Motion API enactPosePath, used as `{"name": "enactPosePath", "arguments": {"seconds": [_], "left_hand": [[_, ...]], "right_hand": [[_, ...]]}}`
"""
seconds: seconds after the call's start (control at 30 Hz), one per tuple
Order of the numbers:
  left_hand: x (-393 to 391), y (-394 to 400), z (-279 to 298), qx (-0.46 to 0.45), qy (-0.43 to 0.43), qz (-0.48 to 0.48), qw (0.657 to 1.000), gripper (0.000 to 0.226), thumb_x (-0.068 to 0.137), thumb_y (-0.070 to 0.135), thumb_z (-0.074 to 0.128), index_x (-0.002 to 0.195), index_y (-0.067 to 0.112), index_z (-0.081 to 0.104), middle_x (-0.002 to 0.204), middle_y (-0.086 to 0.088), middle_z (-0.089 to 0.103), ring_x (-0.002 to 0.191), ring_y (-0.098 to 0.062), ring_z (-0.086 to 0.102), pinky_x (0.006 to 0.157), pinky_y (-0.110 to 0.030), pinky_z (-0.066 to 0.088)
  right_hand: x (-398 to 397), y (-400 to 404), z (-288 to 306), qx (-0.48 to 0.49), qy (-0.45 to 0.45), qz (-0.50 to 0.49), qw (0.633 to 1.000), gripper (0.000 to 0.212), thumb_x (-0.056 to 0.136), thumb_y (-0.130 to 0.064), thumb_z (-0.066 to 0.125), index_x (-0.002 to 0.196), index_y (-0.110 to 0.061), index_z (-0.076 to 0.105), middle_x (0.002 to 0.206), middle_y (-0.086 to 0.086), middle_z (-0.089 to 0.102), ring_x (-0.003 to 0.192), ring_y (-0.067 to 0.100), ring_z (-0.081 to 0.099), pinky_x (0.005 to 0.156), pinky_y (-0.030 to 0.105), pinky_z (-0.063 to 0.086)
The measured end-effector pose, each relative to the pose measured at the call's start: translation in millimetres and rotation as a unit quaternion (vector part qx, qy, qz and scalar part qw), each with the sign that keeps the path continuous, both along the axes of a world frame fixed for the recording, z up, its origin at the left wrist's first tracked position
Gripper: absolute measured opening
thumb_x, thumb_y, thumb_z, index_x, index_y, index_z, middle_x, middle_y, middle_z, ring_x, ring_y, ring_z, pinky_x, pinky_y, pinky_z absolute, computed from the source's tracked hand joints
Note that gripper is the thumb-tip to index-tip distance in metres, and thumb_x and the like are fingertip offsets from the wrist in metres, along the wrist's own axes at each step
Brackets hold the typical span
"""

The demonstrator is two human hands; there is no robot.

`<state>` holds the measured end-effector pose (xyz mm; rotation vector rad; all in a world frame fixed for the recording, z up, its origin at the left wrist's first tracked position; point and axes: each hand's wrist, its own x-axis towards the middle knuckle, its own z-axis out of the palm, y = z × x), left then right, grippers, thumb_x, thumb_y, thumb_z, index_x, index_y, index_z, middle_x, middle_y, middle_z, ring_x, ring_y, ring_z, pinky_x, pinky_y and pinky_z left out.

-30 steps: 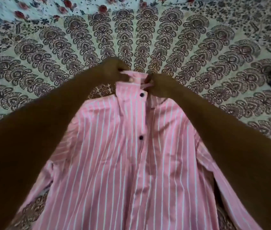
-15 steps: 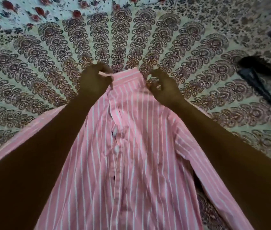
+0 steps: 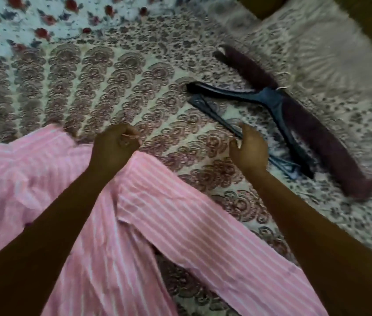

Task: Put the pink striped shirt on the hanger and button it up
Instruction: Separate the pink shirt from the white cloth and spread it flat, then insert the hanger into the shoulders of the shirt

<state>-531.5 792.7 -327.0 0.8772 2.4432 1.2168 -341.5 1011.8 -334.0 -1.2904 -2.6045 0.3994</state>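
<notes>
On the patterned bedspread (image 3: 135,71), the pink striped shirt (image 3: 180,215) is spread flat and creased, its white stripes running lengthwise, filling the lower left of the view. Its upper edge is pinched by the curled fingers of the left hand (image 3: 114,144). The right hand (image 3: 249,149) is held loosely curled over the lower bar of the dark hanger (image 3: 269,101); whether the bar is gripped cannot be told. A maroon cloth-wrapped piece (image 3: 312,124) is seen beside the hanger.
</notes>
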Motion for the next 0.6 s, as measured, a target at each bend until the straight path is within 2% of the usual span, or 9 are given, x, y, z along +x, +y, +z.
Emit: {"name": "enactPosePath", "arguments": {"seconds": [0.1,0.17,0.23,0.33,0.47,0.6], "left_hand": [[23.0,39.8,-2.7,0.009,-0.012,-0.022,1.000,0.018,0.078,0.006,0.070,0.095,0.009,0.067,0.092,-0.005,0.064,0.070,0.006,0.056,0.075,-0.013,0.044],[39.6,63.1,-4.8,0.008,-0.015,-0.036,0.999,0.016,0.078,0.005,0.069,0.094,0.008,0.066,0.090,-0.002,0.062,0.070,0.003,0.056,0.072,-0.013,0.042],[50.8,77.9,-9.1,-0.001,-0.016,-0.054,0.998,0.014,0.080,0.004,0.067,0.093,0.008,0.066,0.088,-0.003,0.061,0.073,-0.011,0.057,0.070,-0.014,0.043],[60.3,88.2,-18.8,-0.001,-0.056,-0.064,0.996,0.016,0.080,0.006,0.066,0.091,0.018,0.064,0.087,-0.003,0.060,0.076,-0.022,0.057,0.076,-0.031,0.049],[69.8,86.4,-22.1,-0.010,-0.052,-0.044,0.998,0.015,0.079,0.011,0.070,0.090,0.019,0.065,0.096,-0.006,0.066,0.086,-0.026,0.061,0.081,-0.038,0.049],[71.7,71.8,-10.9,-0.007,-0.063,-0.055,0.996,0.017,0.076,0.015,0.071,0.090,0.024,0.065,0.090,0.001,0.064,0.084,-0.025,0.061,0.084,-0.047,0.053]], "right_hand": [[33.9,35.3,-8.3,0.020,-0.041,-0.083,0.995,0.049,0.088,-0.020,0.052,0.132,-0.004,0.040,0.130,0.020,0.048,0.120,0.037,0.044,0.097,0.045,0.037],[52.6,55.7,-14.0,0.029,-0.069,-0.132,0.988,0.052,0.088,-0.022,0.054,0.134,-0.003,0.036,0.133,0.021,0.045,0.124,0.037,0.040,0.102,0.046,0.033],[64.7,74.3,-19.6,0.028,-0.091,-0.170,0.981,0.056,0.086,-0.023,0.058,0.133,-0.003,0.035,0.134,0.022,0.042,0.126,0.038,0.037,0.104,0.046,0.029],[76.8,97.6,-29.1,-0.002,-0.099,-0.205,0.974,0.057,0.085,-0.025,0.060,0.132,-0.004,0.037,0.133,0.021,0.044,0.126,0.038,0.038,0.103,0.047,0.031],[85.3,101.9,-37.6,-0.012,-0.099,-0.205,0.974,0.038,0.089,-0.016,0.054,0.124,-0.005,0.046,0.123,0.021,0.053,0.114,0.038,0.051,0.093,0.043,0.040],[93.1,83.3,-27.9,-0.025,-0.045,-0.200,0.978,0.024,0.089,-0.018,0.054,0.112,-0.012,0.059,0.102,0.014,0.066,0.092,0.031,0.061,0.073,0.034,0.046]]}}
